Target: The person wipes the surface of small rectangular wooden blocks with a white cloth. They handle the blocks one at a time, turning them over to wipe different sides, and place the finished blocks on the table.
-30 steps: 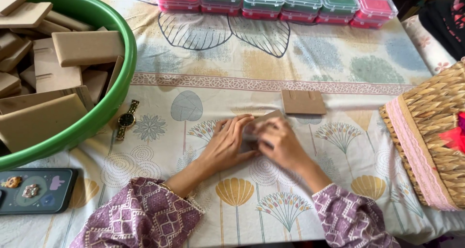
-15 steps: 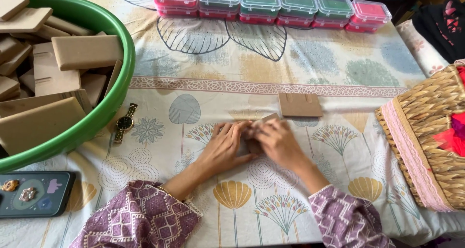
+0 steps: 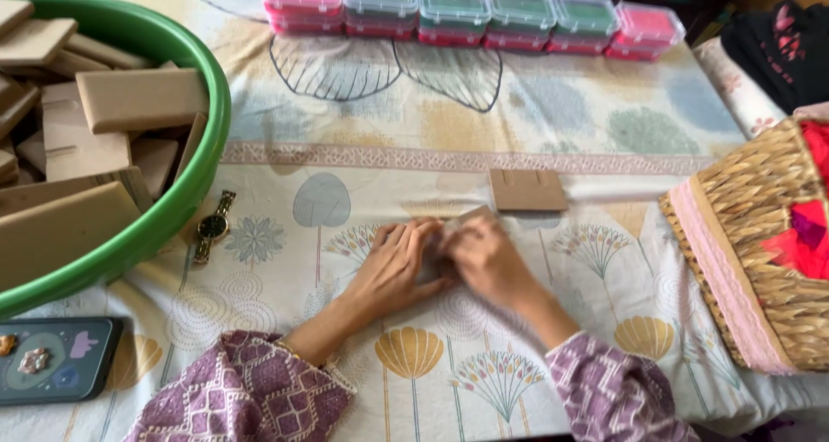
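both hands are close together in the middle of the worktop [image 3: 604, 123], which has a cloth with leaves and flowers on it. the left hand [image 3: 393, 265] and the right hand [image 3: 488, 261] are pressed down on a small brown cardboard piece [image 3: 466, 218] that lies flat on the cloth. the piece is right under the fingers, and only a corner of it peeks out at the far side, so its long way cannot be told for sure. both hands touch it, and neither looks nearer than the other. the fingers of both hands are bent and pinching the piece, not let go. both wrists lie low on the cloth, and the purple patterned sleeves [image 3: 250, 399] come in from the near edge. just past the hands, a bit to the right, lies a flat brown card [image 3: 528, 189] with two little slots, apart from the fingers. on the left is a big green tub [image 3: 186, 209] full of brown cardboard boxes [image 3: 138, 98], and a wristwatch [image 3: 211, 227] lies just beside it. a phone [image 3: 56, 360] lies at the near left. a woven basket [image 3: 760, 235] sits on the right, and a row of pink and green lidded boxes [image 3: 471, 10] stands along the far side
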